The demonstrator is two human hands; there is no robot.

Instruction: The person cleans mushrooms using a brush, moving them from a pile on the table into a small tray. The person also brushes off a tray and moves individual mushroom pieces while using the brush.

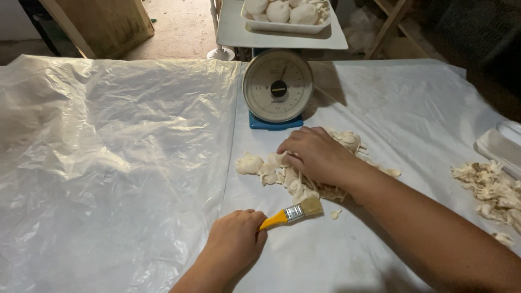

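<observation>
Two hands at frame centre: left hand (234, 244) closed on paintbrush (290, 214), bristles beside mushroom pile (287, 176); right hand (316, 154) clutches the pile, steadying it below scale (277, 89).

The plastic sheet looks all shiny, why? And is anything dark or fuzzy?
Head view: light bounces off the crinkled plastic sheet, making pale glare; the far right corner falls into shadow; the mushrooms, brush and both hands look sharp; the scale casts a shadow rightward.
</observation>
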